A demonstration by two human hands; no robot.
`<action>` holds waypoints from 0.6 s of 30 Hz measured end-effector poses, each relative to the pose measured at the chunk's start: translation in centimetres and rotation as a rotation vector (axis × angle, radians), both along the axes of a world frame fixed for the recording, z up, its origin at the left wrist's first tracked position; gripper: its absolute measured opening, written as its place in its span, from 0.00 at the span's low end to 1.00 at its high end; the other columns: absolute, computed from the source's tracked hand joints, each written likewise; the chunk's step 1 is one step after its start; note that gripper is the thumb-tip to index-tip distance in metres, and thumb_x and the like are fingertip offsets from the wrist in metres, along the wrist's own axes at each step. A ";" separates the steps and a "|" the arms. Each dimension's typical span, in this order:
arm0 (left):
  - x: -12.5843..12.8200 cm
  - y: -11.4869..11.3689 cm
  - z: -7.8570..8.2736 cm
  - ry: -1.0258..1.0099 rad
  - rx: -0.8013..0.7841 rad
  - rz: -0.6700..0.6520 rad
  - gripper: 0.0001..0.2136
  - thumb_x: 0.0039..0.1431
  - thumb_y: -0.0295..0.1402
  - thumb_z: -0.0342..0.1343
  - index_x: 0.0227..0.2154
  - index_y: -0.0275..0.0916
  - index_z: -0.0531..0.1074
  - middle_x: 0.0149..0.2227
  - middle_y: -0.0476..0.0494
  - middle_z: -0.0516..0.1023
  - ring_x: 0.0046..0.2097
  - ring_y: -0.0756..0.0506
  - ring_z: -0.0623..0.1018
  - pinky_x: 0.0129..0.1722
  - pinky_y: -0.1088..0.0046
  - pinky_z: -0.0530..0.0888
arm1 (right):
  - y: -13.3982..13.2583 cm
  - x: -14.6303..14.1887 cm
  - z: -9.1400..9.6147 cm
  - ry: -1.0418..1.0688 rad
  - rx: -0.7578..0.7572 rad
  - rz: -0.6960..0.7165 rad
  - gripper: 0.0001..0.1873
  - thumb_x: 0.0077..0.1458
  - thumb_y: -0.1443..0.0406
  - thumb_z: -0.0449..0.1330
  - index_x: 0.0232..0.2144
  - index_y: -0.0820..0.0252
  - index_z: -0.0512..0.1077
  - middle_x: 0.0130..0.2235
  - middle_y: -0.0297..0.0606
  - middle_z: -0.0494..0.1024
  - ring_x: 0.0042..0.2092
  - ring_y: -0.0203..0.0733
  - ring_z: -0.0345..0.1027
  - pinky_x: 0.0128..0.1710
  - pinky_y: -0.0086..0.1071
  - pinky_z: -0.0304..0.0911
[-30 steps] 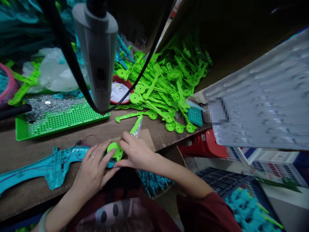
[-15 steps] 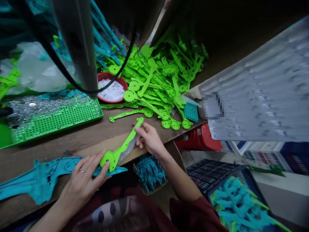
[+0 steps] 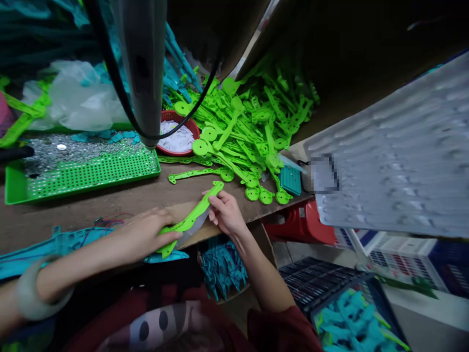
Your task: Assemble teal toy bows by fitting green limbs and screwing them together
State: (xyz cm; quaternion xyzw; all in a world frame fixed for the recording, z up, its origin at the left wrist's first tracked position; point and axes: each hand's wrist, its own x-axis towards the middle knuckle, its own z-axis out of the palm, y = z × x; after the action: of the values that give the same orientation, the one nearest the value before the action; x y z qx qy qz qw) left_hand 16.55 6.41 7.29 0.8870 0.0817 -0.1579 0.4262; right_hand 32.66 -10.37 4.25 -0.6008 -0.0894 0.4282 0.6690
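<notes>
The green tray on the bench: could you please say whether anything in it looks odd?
A pale round disc lies among the small grey pieces in the green tray, odd because it is visibly larger than they are.

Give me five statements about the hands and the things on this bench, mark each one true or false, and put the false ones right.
1. The left hand and right hand both touch one long green piece. True.
2. Both wrists are bare. False: a pale bangle circles the left one.
3. White scraps lie in a red basket. True.
4. The large heap beyond the hands is yellow. False: the pile of pieces is bright green.
5. The left forearm hides part of a turquoise piece. True.
</notes>
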 end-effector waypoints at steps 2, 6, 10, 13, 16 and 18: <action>0.4 0.4 0.3 0.036 -0.027 -0.020 0.17 0.60 0.46 0.53 0.46 0.45 0.77 0.50 0.41 0.79 0.52 0.36 0.76 0.54 0.56 0.68 | -0.1 -0.1 -0.1 -0.002 0.009 -0.003 0.20 0.44 0.53 0.69 0.33 0.62 0.74 0.16 0.25 0.68 0.14 0.26 0.58 0.09 0.18 0.50; 0.4 0.2 0.8 0.058 -0.083 0.040 0.15 0.60 0.45 0.53 0.42 0.45 0.77 0.48 0.44 0.79 0.50 0.37 0.76 0.50 0.62 0.69 | -0.2 -0.2 0.0 -0.002 0.023 -0.020 0.19 0.44 0.54 0.69 0.33 0.61 0.74 0.17 0.26 0.69 0.14 0.26 0.58 0.09 0.18 0.50; 0.2 -0.1 0.7 0.042 -0.112 0.060 0.13 0.59 0.45 0.53 0.39 0.45 0.78 0.45 0.44 0.80 0.48 0.38 0.77 0.48 0.63 0.69 | -0.2 -0.4 0.3 0.049 -0.012 0.038 0.20 0.42 0.53 0.70 0.32 0.62 0.75 0.18 0.28 0.71 0.14 0.27 0.59 0.09 0.18 0.51; 0.1 0.0 0.3 0.007 -0.124 0.075 0.13 0.58 0.45 0.55 0.39 0.45 0.78 0.45 0.44 0.81 0.48 0.38 0.77 0.48 0.63 0.69 | -0.2 -0.4 0.3 0.076 -0.041 0.081 0.21 0.43 0.52 0.70 0.32 0.63 0.76 0.17 0.28 0.70 0.14 0.26 0.58 0.09 0.18 0.51; 0.1 0.1 -0.1 -0.026 -0.137 0.077 0.13 0.57 0.45 0.56 0.39 0.46 0.78 0.44 0.45 0.81 0.47 0.39 0.78 0.47 0.64 0.71 | -0.1 0.2 0.4 0.086 -0.006 0.011 0.24 0.44 0.48 0.67 0.33 0.62 0.76 0.18 0.29 0.71 0.15 0.28 0.60 0.09 0.19 0.52; 0.1 0.1 -0.4 -0.046 -0.148 0.067 0.12 0.58 0.45 0.56 0.39 0.47 0.79 0.43 0.46 0.81 0.45 0.40 0.79 0.45 0.66 0.71 | 0.1 0.6 0.4 0.047 0.018 -0.024 0.23 0.45 0.47 0.66 0.32 0.62 0.76 0.17 0.29 0.70 0.14 0.29 0.60 0.08 0.19 0.51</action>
State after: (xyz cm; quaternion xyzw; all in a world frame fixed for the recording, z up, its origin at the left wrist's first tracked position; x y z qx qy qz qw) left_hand 16.65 6.54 6.94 0.8533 0.0896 -0.1290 0.4972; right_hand 33.28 -10.30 4.61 -0.5856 -0.0702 0.4334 0.6814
